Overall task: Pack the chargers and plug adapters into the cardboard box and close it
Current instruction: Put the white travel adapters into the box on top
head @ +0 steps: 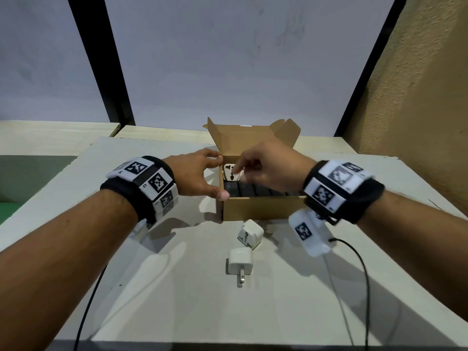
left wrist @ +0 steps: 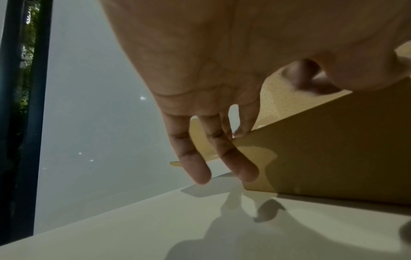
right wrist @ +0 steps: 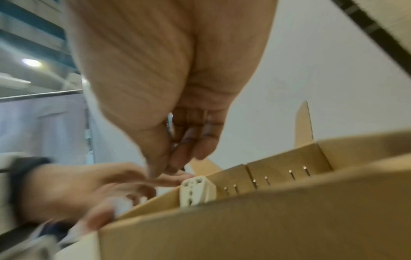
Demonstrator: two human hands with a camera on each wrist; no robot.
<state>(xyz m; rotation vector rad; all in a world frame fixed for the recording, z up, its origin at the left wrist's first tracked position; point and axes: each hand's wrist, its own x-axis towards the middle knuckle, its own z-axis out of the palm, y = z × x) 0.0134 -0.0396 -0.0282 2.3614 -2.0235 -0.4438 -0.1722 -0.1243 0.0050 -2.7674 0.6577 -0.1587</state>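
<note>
An open cardboard box (head: 263,209) stands mid-table with its flaps up. Inside, a row of black chargers (head: 258,190) lies flat and a white plug adapter (head: 228,168) stands at the left end. My left hand (head: 219,175) grips the box's left end, thumb on the front corner and fingers (left wrist: 240,163) along the side wall (left wrist: 333,149). My right hand (head: 236,171) hovers over the adapter (right wrist: 193,191), fingertips (right wrist: 155,170) drawn together just above it with nothing between them. On the table in front of the box lie a loose white adapter (head: 249,233) and a white charger (head: 239,262).
Black cables (head: 359,274) trail from both wrists across the white table (head: 177,300). A tan wall (head: 417,97) rises on the right, and a pale panel with black posts stands behind the box. The table's front edge is close to me.
</note>
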